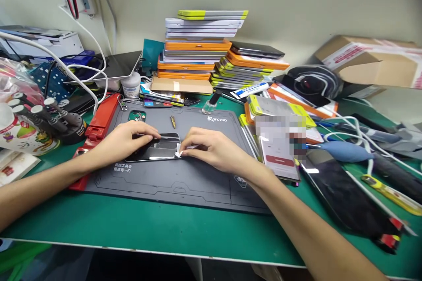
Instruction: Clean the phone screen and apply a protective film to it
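A dark phone (161,151) with a thin bright rim lies flat on the grey work mat (184,184). My left hand (130,139) grips its left and far side, fingers together along the edge. At the phone's right end, my right hand (209,147) pinches a small crumpled white wipe (178,151) against the surface. The fingers partly hide the wipe. Just beyond the phone sit a brass-coloured bit (173,121) and a small glass bottle with a black cap (211,103). A green part (137,116) shows behind my left hand.
Stacked phone-part boxes (198,46) rise at the back. To the right lie a lit phone (277,147), a black screen (343,193), a blue air blower (346,151) and a yellow cutter (391,194). A red holder (103,116) and a screwdriver stand (70,127) are on the left.
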`<action>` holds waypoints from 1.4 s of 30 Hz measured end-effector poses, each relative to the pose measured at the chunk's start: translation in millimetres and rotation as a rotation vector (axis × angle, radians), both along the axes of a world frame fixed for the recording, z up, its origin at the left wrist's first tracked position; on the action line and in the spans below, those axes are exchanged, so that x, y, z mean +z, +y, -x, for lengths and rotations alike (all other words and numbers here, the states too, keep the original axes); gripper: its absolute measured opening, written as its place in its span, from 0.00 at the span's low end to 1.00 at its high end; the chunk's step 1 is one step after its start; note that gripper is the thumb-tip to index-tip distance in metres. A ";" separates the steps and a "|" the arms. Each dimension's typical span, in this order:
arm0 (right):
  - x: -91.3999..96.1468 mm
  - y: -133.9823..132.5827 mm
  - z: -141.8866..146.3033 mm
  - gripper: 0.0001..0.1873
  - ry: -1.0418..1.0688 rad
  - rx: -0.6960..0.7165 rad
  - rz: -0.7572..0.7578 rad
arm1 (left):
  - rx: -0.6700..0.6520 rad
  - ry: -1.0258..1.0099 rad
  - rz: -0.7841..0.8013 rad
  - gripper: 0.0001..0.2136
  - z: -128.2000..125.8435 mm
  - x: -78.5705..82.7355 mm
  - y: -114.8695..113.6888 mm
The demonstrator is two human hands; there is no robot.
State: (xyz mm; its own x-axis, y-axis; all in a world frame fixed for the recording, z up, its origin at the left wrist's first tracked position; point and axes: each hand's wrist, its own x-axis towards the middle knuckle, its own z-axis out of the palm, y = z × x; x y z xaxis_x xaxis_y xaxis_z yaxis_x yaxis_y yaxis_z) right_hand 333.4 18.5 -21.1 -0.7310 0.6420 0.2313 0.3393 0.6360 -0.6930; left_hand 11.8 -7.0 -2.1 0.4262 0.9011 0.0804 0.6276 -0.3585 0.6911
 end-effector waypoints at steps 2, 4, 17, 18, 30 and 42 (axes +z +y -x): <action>0.2 -1.4 -0.7 0.08 -0.013 0.005 -0.020 | 0.087 -0.137 0.180 0.15 0.9 5.4 3.0; -0.9 -2.2 -0.1 0.08 0.002 0.020 -0.024 | 0.193 -0.312 0.308 0.15 1.2 8.9 5.1; -16.5 -5.5 17.2 0.09 0.008 0.101 -0.391 | 0.343 -0.665 0.499 0.15 1.1 6.7 6.9; -15.2 -5.0 16.3 0.09 -0.004 0.102 -0.417 | 0.349 -0.677 0.511 0.15 2.0 6.8 7.3; -2.6 16.7 -13.3 0.13 -0.099 0.151 -0.333 | 0.309 -0.788 0.614 0.19 8.7 6.0 10.1; -4.9 -1.2 -1.5 0.17 -0.181 0.156 -0.413 | 0.318 -0.758 0.612 0.17 4.1 9.8 11.4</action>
State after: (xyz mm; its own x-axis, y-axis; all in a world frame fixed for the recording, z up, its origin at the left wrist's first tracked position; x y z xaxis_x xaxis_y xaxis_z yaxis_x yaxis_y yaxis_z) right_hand 334.9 17.2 -26.0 -0.8633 0.4024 0.3046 0.3097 0.8990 -0.3098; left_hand 7.7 4.4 7.7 0.1891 0.9403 -0.2828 -0.0458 0.2961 0.9541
